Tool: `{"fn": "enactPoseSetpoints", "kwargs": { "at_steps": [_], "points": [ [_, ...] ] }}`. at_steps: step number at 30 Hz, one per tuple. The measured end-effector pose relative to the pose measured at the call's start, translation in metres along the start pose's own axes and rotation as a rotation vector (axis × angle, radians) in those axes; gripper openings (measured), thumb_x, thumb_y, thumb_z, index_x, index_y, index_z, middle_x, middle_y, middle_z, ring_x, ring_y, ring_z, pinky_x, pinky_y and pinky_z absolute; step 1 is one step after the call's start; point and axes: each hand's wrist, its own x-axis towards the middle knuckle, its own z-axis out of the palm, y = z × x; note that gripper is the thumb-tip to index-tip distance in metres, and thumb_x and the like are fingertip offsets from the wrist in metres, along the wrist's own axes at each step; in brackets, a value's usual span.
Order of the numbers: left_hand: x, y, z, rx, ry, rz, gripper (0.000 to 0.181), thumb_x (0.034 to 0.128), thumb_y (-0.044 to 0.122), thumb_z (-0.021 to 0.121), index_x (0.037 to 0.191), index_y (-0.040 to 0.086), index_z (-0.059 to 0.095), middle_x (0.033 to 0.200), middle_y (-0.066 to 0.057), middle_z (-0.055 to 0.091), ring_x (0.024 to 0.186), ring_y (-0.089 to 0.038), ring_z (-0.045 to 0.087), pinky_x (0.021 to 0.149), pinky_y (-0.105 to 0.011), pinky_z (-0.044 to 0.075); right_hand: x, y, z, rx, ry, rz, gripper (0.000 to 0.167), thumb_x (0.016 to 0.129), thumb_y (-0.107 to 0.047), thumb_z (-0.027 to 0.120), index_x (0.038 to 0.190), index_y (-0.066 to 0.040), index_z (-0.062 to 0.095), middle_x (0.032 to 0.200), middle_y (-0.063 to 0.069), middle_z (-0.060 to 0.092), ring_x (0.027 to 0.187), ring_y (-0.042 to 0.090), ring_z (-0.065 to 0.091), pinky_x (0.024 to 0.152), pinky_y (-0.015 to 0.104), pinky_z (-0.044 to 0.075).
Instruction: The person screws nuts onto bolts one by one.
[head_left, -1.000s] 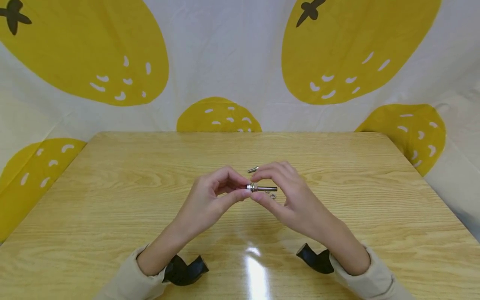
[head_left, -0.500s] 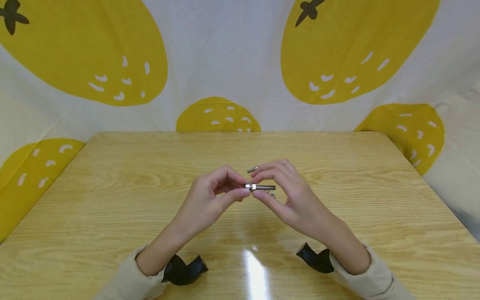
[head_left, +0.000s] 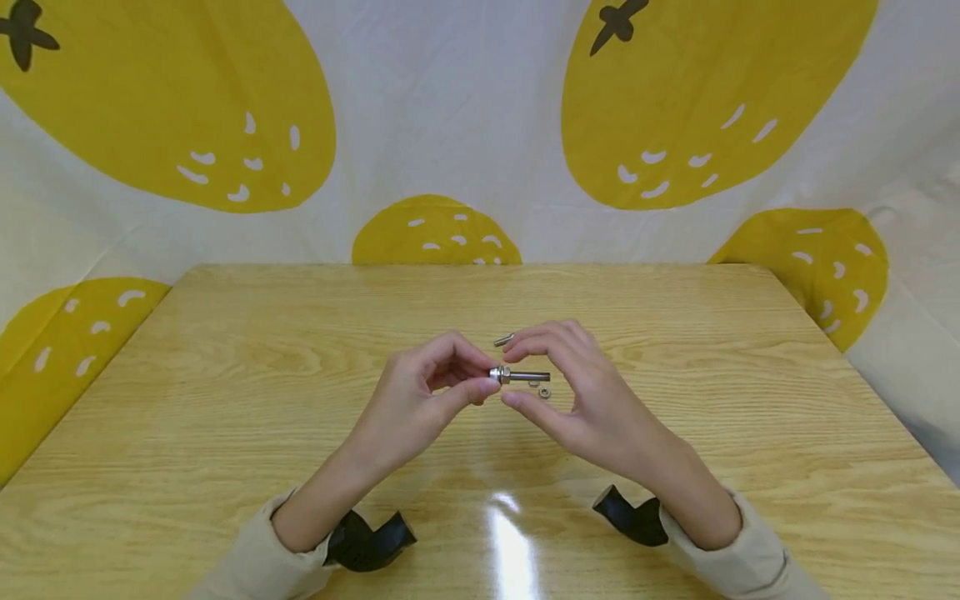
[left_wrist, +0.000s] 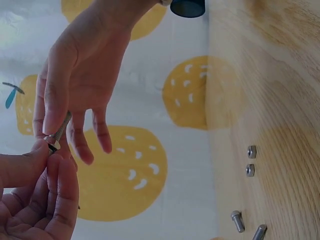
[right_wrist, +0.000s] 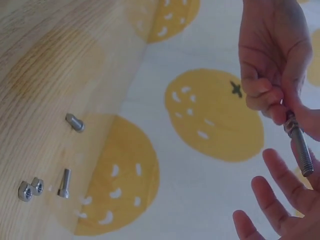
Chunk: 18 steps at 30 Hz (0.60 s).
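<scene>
Person's hands at a pale wood-grain table [head_left: 315, 333]. The left hand [head_left: 405, 408] pinches the head end of a long silver metal bolt [head_left: 528, 377] between thumb and fingers, holding it above the table with the threaded shank pointing right; a silver hex nut [right_wrist: 291, 125] sits on the shank, close to the head. The right hand [head_left: 596, 400] is unclosed: in the head view its thumb and forefinger stand apart, near and far of the nut, with a gap on either side, and its other fingers are spread. On the table lie two loose silver hex nuts [right_wrist: 25, 191] [right_wrist: 37, 186] and two short silver cylinder-head bolts [right_wrist: 75, 122] [right_wrist: 65, 183]. In the head view the nuts show through the right hand's gap, the farther one partly behind the shank; one short bolt appears beyond the fingertips, its right end covered by them. Beyond the table hangs a white cloth with yellow fruit prints [head_left: 450, 117].
</scene>
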Motion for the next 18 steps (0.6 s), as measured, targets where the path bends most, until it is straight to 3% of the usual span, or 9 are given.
{"fn": "enactPoseSetpoints", "kwargs": {
  "at_steps": [8,14,18],
  "points": [
    [-0.0004,0.0003,0.0006,-0.016,-0.002,-0.008,0.011,0.0846,0.007,0.067,0.095,0.006,0.063,0.088,-0.005,0.067,0.071,-0.016,0.064,0.065,-0.028,0.055,-0.0001,0.0039,0.0024,0.003,0.055,-0.092,0.018,0.087,-0.009,0.065,0.104,-0.010,0.059,0.114,0.003,0.059,0.110,0.019,0.048,0.089,0.032,0.042],
    [-0.0007,0.0003,0.0011,-0.023,-0.008,0.002,0.011,0.0845,0.008,0.067,0.095,0.006,0.063,0.088,-0.005,0.068,0.071,-0.018,0.063,0.065,-0.029,0.055,-0.0011,0.0026,0.0022,-0.032,0.009,-0.016,0.007,0.094,-0.017,0.056,0.097,-0.013,0.061,0.113,-0.002,0.059,0.112,0.016,0.046,0.088,0.034,0.040],
    [-0.0009,0.0006,0.0017,-0.019,-0.013,0.005,0.011,0.0843,0.008,0.068,0.094,0.006,0.063,0.086,-0.004,0.068,0.070,-0.014,0.063,0.065,-0.029,0.055,-0.0011,0.0012,0.0020,-0.067,-0.013,0.041,0.016,0.097,-0.018,0.051,0.088,-0.015,0.064,0.112,-0.003,0.060,0.111,0.016,0.046,0.087,0.038,0.038]
  ]
}}
